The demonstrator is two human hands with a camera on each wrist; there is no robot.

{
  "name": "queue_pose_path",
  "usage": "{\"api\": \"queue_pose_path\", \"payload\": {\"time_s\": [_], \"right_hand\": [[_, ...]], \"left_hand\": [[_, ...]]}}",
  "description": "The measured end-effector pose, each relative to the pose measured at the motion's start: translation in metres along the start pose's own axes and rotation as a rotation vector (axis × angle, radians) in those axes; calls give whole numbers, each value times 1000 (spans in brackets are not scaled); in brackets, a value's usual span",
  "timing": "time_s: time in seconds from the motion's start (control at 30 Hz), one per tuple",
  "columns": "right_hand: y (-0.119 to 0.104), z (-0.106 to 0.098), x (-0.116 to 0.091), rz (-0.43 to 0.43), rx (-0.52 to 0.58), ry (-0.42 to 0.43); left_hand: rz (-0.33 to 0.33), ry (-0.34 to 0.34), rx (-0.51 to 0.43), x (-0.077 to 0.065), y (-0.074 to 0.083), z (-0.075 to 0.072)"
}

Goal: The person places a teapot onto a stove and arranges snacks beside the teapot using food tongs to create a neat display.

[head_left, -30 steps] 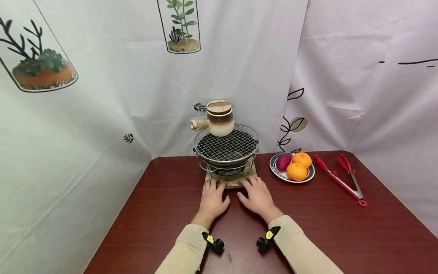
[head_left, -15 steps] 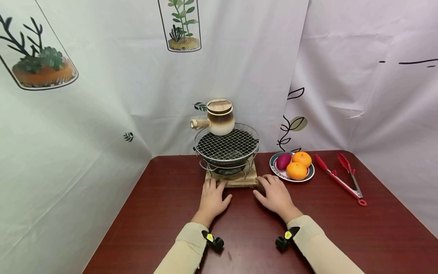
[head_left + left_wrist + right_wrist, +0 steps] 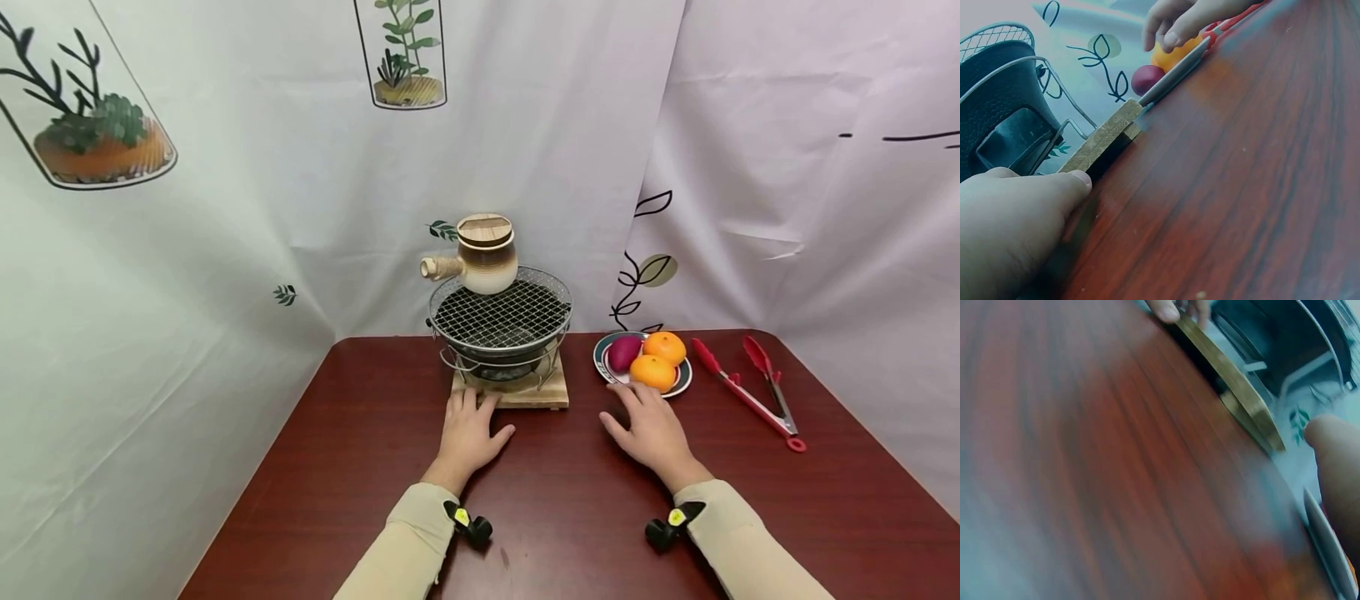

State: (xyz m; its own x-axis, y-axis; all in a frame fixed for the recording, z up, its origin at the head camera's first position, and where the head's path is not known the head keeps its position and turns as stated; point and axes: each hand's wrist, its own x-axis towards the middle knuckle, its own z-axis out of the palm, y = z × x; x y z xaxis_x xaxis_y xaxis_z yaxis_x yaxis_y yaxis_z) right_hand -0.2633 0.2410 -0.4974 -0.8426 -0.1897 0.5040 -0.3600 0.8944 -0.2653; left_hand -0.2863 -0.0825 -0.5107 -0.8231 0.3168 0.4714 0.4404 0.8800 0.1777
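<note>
In the head view my left hand rests its fingertips at the front edge of a wooden board, thumb spread out. A round grill with a wire stand sits on that board. My right hand is held by the near rim of a plate, fingers loosely extended and holding nothing. On the plate lie a purple fruit or vegetable and two oranges. From the left wrist, the right hand's fingers appear in front of an orange; whether they touch the plate I cannot tell.
A clay pot with a wooden lid and side handle stands on the grill mesh, handle pointing left. Red-tipped tongs lie spread at the table's right. The dark red table meets a white fabric backdrop.
My right hand has left the board's front edge and travelled rightward to the plate. The left hand stays at the board. The pot, grill, fruit and tongs keep their places.
</note>
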Motion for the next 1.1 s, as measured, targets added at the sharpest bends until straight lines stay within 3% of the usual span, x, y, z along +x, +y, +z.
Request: {"api": "queue_pose_path", "payload": {"time_s": [0.3,0.6,1.1], "right_hand": [[31,-12,-7,70,-6,43],[56,-27,-15,79,-36,147],[90,-52,-17,278,-25,188]], "left_hand": [[16,22,-4,0,2,-2],[16,22,-9,0,3,-2],[-6,7,-15,0,0,0]]}}
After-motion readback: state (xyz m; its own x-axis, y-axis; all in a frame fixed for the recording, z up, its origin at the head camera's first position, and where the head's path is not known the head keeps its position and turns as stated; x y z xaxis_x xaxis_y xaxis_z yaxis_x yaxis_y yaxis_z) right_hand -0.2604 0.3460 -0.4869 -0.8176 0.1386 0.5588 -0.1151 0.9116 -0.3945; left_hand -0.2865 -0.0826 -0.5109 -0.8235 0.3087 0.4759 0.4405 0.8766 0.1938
